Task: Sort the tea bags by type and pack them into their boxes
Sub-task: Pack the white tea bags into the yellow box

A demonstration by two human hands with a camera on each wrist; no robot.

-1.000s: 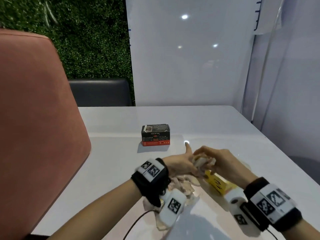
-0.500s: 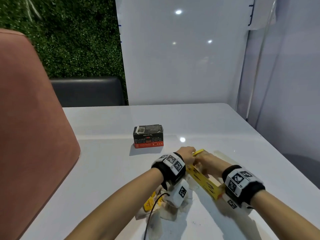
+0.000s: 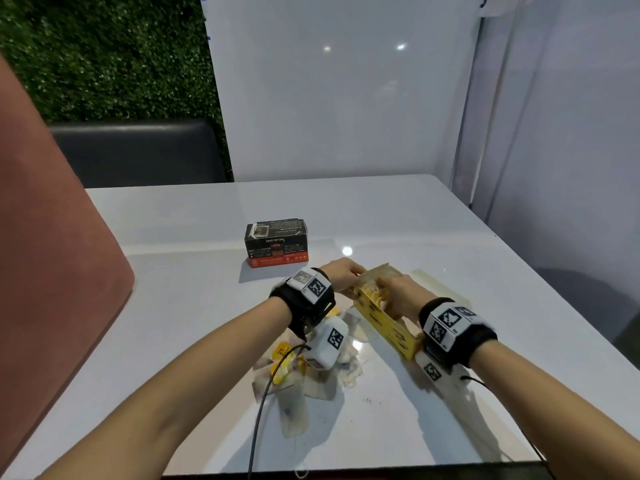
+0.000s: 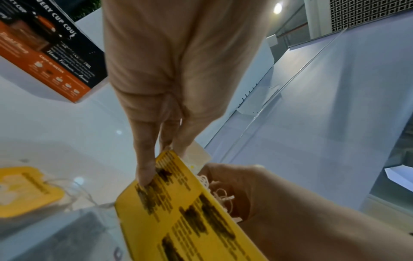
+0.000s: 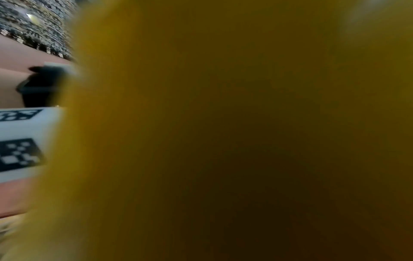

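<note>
**Both hands at the open end of a yellow tea box**

Gripping the far end of the yellow box (image 3: 388, 318), the left hand (image 3: 341, 276) pinches its printed side panel between thumb and straight fingers, as the left wrist view shows, with one fingertip (image 4: 145, 178) pressed on the yellow card. The right hand (image 3: 401, 294) reaches into the box's open top, its fingers down among the white strings and tags of the tea bags packed inside; whether those fingers hold anything cannot be told. The box lies lengthwise on the white table (image 3: 173, 306), running from near right to far left between the two wrists, its black print too blurred to read. The right wrist view is filled by an out-of-focus yellow surface.

Left of the box and under the left forearm lies a loose heap of tea bags (image 3: 304, 372), pale paper sachets with yellow tags, one tag (image 4: 24, 190) showing close in the left wrist view with its string trailing away. Farther off, beyond the hands, stands a closed black and orange box (image 3: 276, 242); its side reads "EVERY CUP COU…" with smaller, illegible lines and a row of cup icons. Both wrists wear black bands carrying white blocks with square black-and-white markers. A pink chair back (image 3: 52, 254) stands at the left, with a green hedge wall behind.
</note>
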